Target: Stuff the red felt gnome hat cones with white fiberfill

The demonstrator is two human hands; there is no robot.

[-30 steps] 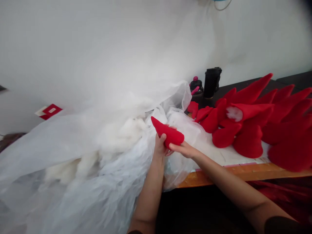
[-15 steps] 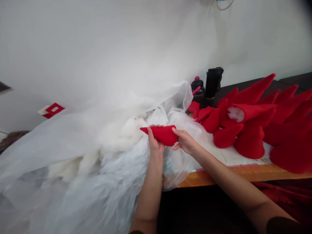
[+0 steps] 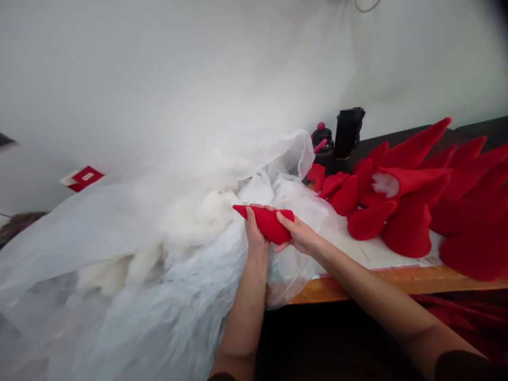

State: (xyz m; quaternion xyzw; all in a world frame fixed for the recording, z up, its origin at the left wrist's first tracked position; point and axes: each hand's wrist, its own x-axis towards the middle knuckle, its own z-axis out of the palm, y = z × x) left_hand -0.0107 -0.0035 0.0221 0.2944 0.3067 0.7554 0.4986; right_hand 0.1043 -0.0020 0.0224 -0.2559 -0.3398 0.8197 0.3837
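Observation:
Between my two hands is a red cone-shaped felt hat [image 3: 273, 224], plump and rounded, its narrow tip pointing left. My left hand [image 3: 255, 230] wraps round it near the tip, thumb on the near side and fingers behind. My right hand [image 3: 297, 233] grips the wide end, thumb pressed on top and fingers underneath. The opening of the hat is hidden by my right hand. Just left of it, white fluffy stuffing [image 3: 210, 211] lies in a large translucent plastic bag [image 3: 178, 301].
Several red felt cones [image 3: 407, 231] stand and lie on the table at right; one lying cone [image 3: 420, 181] shows white stuffing in its opening. Behind them are a black tumbler [image 3: 346, 133] and a dark pink-topped jar [image 3: 322, 138]. The table's orange edge [image 3: 381, 283] runs along the front.
The red felt hat has shifted slightly right, its wide end tilting down. My right hand has moved further over the wide end, its thumb now lying on the felt.

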